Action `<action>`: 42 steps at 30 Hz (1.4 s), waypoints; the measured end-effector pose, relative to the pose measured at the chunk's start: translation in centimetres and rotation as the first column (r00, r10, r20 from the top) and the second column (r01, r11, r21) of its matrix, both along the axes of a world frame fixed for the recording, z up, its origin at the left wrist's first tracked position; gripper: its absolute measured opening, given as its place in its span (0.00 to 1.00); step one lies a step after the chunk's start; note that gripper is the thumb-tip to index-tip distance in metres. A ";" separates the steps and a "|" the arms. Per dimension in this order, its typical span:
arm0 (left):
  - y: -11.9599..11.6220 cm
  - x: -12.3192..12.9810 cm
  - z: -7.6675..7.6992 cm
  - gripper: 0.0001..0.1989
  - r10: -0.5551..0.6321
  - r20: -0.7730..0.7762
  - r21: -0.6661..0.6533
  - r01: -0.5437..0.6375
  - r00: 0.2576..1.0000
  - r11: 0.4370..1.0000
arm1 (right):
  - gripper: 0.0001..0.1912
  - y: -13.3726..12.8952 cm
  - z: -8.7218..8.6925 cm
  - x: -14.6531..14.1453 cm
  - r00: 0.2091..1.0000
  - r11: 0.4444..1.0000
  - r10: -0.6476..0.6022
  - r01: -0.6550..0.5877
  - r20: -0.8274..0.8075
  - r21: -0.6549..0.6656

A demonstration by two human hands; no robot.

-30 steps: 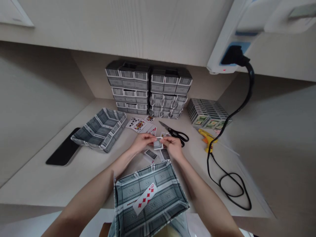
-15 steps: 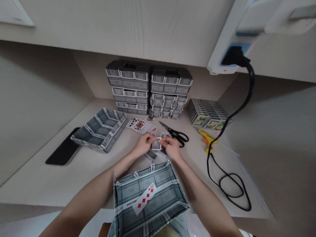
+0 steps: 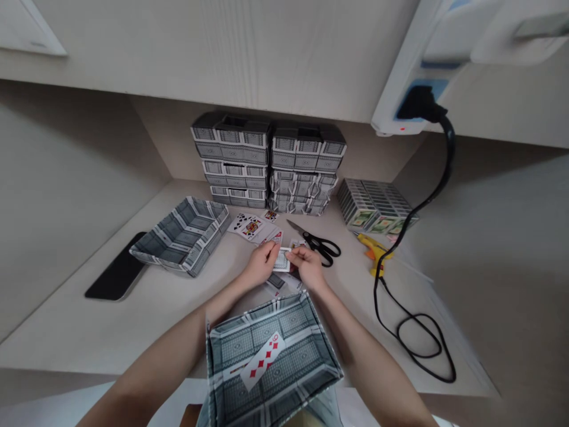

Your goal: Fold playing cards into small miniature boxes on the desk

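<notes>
Between my two hands is a playing card [image 3: 281,261], its patterned back facing up. My left hand [image 3: 261,263] is closed on its left side, and my right hand [image 3: 307,265] pinches its right edge. Loose playing cards [image 3: 249,226] lie on the desk beyond and beneath my hands, some face up. Nearer my body, between my forearms, sits a tilted box made of playing cards [image 3: 293,338]. A cut strip of a diamond card [image 3: 263,362] lies inside it. Black-handled scissors [image 3: 320,244] rest just beyond my right hand.
Another card box [image 3: 191,228] stands at left beside a black phone [image 3: 116,267]. Stacked card boxes [image 3: 235,154] line the back, with packs of cards [image 3: 377,204] to their right. A yellow glue gun [image 3: 376,252] and black cord [image 3: 418,356] lie at right, below a power strip [image 3: 400,112].
My left fingers have shifted on the card and now cover more of its left side. My right hand keeps its pinch. The view has moved very slightly.
</notes>
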State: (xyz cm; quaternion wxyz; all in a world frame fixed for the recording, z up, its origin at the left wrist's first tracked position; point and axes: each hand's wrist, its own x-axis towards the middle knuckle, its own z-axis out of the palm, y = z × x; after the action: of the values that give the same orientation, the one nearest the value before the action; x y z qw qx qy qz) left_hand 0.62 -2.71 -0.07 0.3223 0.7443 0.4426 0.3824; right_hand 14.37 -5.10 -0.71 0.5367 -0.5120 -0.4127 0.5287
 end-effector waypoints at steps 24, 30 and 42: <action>0.6 -0.3 -0.6 0.16 -0.116 0.065 -0.032 0.118 0.991 0.992 | 0.14 -0.1 -0.1 -0.3 0.997 0.994 -0.080 0.079 0.010 0.080; 0.8 -0.4 -1.1 0.21 -0.152 0.196 -0.176 0.187 0.969 0.966 | 0.14 -0.1 0.2 0.0 0.991 0.986 -0.135 0.133 0.015 0.099; 0.5 -0.5 -0.6 0.22 -0.170 0.141 -0.189 0.195 0.975 0.962 | 0.15 -0.3 0.1 -0.3 0.993 0.988 -0.098 0.090 0.062 0.124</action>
State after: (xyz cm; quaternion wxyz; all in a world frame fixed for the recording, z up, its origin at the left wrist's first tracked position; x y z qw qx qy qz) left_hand 0.13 -2.26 -0.65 0.4567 0.7205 0.3875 0.3494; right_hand 14.08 -5.38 -0.65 0.5770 -0.5149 -0.4372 0.4590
